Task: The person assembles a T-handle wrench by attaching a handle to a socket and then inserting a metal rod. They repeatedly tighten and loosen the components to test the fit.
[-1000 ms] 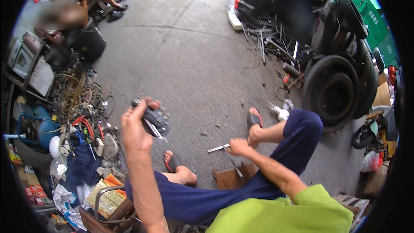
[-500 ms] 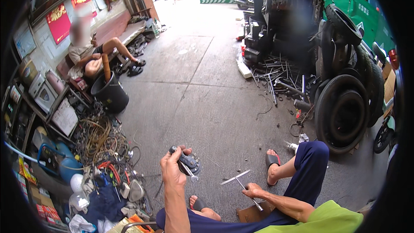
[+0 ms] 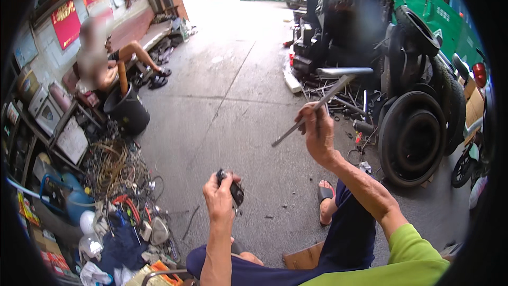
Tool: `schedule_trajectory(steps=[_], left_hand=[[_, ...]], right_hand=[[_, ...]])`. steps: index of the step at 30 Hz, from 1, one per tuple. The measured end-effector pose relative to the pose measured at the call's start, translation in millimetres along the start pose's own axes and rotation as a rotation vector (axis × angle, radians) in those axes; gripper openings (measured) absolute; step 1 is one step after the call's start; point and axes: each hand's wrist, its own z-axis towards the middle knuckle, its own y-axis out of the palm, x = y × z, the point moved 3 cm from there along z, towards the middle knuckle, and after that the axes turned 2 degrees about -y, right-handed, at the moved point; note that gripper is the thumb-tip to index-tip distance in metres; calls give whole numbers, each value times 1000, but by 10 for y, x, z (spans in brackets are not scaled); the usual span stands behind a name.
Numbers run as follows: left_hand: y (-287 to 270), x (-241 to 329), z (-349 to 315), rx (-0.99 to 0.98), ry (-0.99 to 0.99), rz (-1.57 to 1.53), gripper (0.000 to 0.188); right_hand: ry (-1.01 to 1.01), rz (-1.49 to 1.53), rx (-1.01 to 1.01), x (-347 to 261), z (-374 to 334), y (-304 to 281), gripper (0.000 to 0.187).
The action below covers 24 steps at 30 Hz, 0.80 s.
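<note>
My left hand (image 3: 218, 197) is closed around a dark, roundish metal part (image 3: 237, 193), held above the floor in front of my knees. Its far side shows past my fingers, but what kind of part it is I cannot make out. Higher up and to the right, my right hand (image 3: 319, 133) grips the shaft of a metal T-handle wrench (image 3: 333, 91). The wrench slants up to the right, its crossbar at the top and its lower end pointing toward the lower left. The two hands are well apart.
A brown cardboard piece (image 3: 302, 257) lies between my feet. Tyres and a wheel (image 3: 414, 136) stand at right, beside scattered metal rods and tools (image 3: 353, 107). Cables (image 3: 114, 164), a blue container (image 3: 79, 204) and a black bucket (image 3: 129, 114) line the left, where a person sits on a bench.
My right hand has risen from beside my knee with the T-handle wrench. The left hand has turned the dark part, and the open-end wrench seen with it earlier no longer shows.
</note>
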Motion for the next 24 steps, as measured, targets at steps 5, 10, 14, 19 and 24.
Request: schedule_trajectory(steps=[5, 10, 14, 19, 24], left_hand=[[81, 173, -53, 184, 308, 472, 12], [61, 142, -2, 198, 264, 421, 16], [71, 31, 80, 168, 231, 336, 16], [143, 84, 96, 99, 76, 273, 14], [161, 36, 125, 94, 23, 245, 13]], right_hand=[[188, 240, 160, -41, -247, 63, 31], [192, 290, 124, -190, -254, 118, 33], [114, 313, 52, -227, -251, 204, 30], [42, 332, -23, -307, -309, 332, 26], [-38, 362, -105, -318, -378, 378, 23]])
